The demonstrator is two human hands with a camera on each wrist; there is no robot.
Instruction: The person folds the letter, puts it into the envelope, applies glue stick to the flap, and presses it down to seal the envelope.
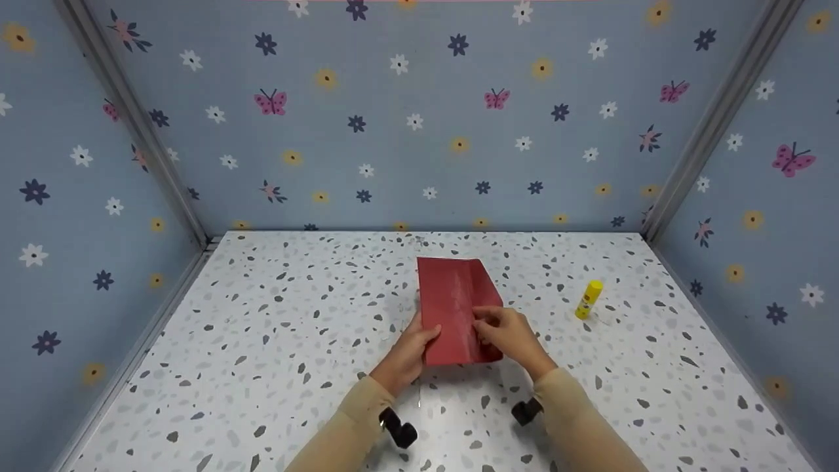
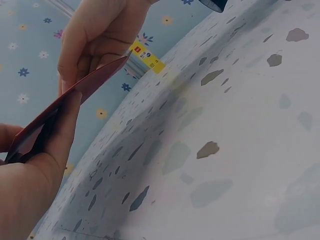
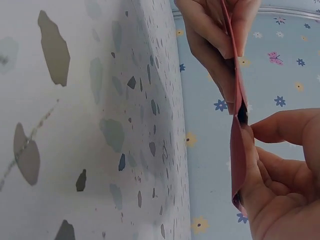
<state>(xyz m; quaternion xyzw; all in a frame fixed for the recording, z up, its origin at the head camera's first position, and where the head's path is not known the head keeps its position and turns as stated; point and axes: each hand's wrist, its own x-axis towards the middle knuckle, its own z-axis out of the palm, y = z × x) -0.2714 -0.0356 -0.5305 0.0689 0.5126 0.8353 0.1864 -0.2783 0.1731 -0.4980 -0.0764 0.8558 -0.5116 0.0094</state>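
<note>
A folded red paper (image 1: pixel 446 308) is held up over the table, a whitish streak running down its face next to the fold. Its right side has slanted corners. My left hand (image 1: pixel 411 347) grips the left edge, thumb on the face and fingers behind. At the fold, the curled fingers of my right hand (image 1: pixel 511 331) pinch the paper. From the right wrist view, the red paper (image 3: pixel 238 155) appears edge-on with a dark gap between its layers, the right hand (image 3: pixel 287 175) against it and the left hand (image 3: pixel 212 45) gripping it above.
A yellow glue stick (image 1: pixel 588 299) lies on the speckled white table (image 1: pixel 295 314), right of the paper. Flower-patterned blue panels (image 1: pixel 419 131) stand at the back and both sides. Black wrist cameras are strapped under both sleeves.
</note>
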